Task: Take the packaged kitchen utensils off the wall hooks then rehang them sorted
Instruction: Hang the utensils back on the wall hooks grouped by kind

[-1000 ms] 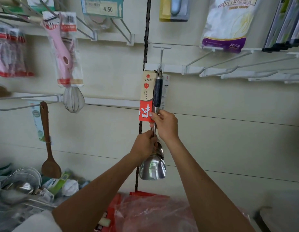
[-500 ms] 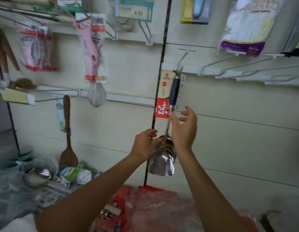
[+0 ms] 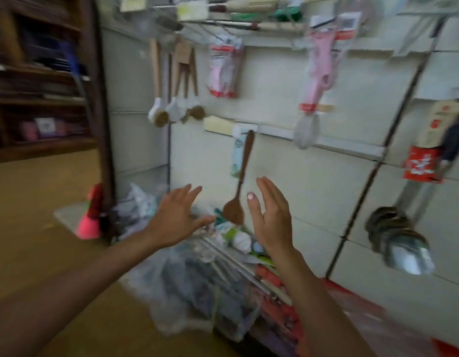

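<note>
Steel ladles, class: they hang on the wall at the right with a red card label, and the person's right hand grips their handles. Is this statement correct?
Not quite. The steel ladles do hang at the right with the red card label, but the right hand does not grip them. The head view shows it open and empty, well to their left, near the wooden spatula.

Soft, even light casts only faint shadows, and motion blur smears everything, least at the left hand (image 3: 177,217) and right hand (image 3: 272,220), heavier far right of them, where steel ladles (image 3: 403,249) glint.
</note>
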The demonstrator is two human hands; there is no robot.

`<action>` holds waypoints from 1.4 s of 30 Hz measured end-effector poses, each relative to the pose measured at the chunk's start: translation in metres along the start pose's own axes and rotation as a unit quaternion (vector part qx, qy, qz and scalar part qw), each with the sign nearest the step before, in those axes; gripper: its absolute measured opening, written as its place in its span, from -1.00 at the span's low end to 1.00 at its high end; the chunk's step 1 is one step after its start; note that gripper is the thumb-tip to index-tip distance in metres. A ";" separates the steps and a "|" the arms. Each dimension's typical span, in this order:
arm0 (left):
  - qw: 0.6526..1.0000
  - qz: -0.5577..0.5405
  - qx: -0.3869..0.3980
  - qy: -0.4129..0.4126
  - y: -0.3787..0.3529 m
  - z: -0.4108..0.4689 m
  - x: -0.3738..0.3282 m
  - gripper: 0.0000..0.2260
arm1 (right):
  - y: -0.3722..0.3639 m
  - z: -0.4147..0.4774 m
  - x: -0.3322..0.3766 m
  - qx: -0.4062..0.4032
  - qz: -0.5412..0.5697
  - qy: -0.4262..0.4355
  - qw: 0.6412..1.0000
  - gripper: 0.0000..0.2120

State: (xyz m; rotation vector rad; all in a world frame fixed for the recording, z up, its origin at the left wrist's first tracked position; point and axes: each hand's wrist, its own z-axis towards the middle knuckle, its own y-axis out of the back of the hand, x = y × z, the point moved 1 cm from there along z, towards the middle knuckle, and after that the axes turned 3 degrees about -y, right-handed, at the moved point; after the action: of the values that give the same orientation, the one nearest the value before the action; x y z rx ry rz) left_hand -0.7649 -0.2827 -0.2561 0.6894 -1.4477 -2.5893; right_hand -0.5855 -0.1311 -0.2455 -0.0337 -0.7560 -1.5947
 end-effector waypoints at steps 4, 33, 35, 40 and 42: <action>0.987 0.154 0.012 0.051 0.065 -0.068 0.110 0.03 | -0.083 -0.011 0.055 0.075 -0.006 0.017 0.997 -0.28; 0.874 0.099 -0.052 0.474 0.197 -0.436 0.455 -0.62 | -0.456 -0.240 0.422 0.464 0.057 0.170 0.867 -0.34; 0.841 0.039 -0.072 0.536 0.189 -0.454 0.471 -0.69 | -0.468 -0.259 0.441 0.504 0.052 0.166 0.846 -0.46; 0.752 -0.128 -0.130 0.633 0.151 -0.485 0.495 -0.56 | -0.489 -0.310 0.477 0.617 0.070 0.084 0.779 -0.72; 0.736 -0.154 -0.152 0.641 0.141 -0.486 0.500 -0.59 | -0.493 -0.323 0.485 0.597 0.051 0.080 0.797 -0.79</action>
State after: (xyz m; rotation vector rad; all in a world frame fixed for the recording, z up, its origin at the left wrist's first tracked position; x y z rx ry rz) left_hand -1.0211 -0.8893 -0.5254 2.1229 -0.4224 -1.5287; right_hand -0.9922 -0.7243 -0.5023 0.9515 -1.4710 -0.7659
